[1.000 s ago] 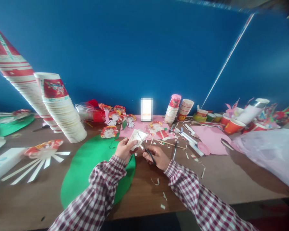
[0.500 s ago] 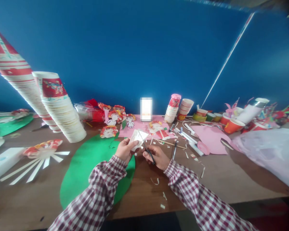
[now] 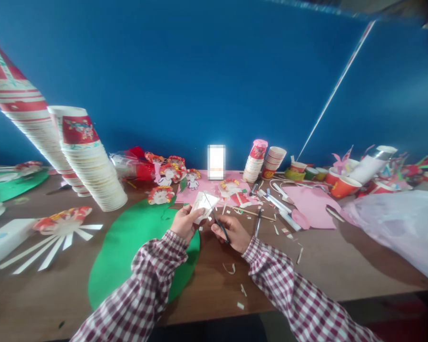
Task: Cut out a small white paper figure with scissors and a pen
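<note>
Between the thumb and fingers of my left hand [image 3: 186,221] is a small piece of white paper [image 3: 201,203] with faint marks on it. My right hand [image 3: 235,232] is closed around the dark handles of a pair of scissors [image 3: 220,226]. The thin blades cross the paper's right part. Several tiny white scraps lie around and below my hands. A large rounded green sheet [image 3: 128,251] lies under my left forearm. Beyond the paper, a pink sheet [image 3: 192,195] carries cut-out figures and a red-and-yellow paper piece [image 3: 231,187].
Tall paper-cup stacks [image 3: 89,161] stand at left, beside a cut cup with splayed strips [image 3: 62,232]. Shorter cup stacks [image 3: 256,161] stand by the blue wall [image 3: 214,71]. Pens [image 3: 258,221], pink paper [image 3: 310,204], orange cups [image 3: 345,185] and a plastic bag [image 3: 403,223] lie rightward.
Almost nothing differs. The view has shifted very slightly, while both hands, the paper and the scissors keep nearly the same positions.
</note>
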Tool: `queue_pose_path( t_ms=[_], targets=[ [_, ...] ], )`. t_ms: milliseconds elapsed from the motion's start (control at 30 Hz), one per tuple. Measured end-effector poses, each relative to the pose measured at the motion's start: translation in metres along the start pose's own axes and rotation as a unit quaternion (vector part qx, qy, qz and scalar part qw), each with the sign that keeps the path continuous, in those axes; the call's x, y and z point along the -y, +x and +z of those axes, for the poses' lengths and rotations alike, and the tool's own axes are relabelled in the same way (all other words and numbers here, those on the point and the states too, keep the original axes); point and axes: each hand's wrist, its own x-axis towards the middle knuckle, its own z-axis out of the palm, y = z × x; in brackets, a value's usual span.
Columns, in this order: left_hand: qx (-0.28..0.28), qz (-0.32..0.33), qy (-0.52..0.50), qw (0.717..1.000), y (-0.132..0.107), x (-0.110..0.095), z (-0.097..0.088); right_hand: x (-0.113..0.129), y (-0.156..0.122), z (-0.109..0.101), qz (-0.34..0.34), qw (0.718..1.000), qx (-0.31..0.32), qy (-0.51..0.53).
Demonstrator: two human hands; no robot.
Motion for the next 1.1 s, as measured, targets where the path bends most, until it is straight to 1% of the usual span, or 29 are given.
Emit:
queue_pose_path(
  t_ms=[267,533,667,800,1100],
  targets=[
    [-0.006,0.000,-0.001,1.000,-0.0003,-0.0011,0.0016,-0.0018,0.0000,-0.0004,0.003,1.000,-0.003,0.010],
    [0.019,-0.009,-0.002,1.000,0.0004,0.0000,-0.0007,-0.0004,-0.0001,0.0005,0.002,1.000,0.001,0.025],
    [0.024,-0.024,-0.012,0.999,0.0003,0.0007,-0.0007,0.0024,-0.0004,0.0019,0.003,0.999,0.004,0.044],
    [0.032,-0.033,-0.021,0.999,0.0010,0.0016,-0.0003,0.0040,0.0000,0.0024,-0.005,0.999,0.007,0.037],
    [0.061,-0.009,0.005,0.998,0.0025,0.0040,-0.0023,0.0036,0.0006,0.0028,-0.011,1.000,0.006,0.029]
  ],
)
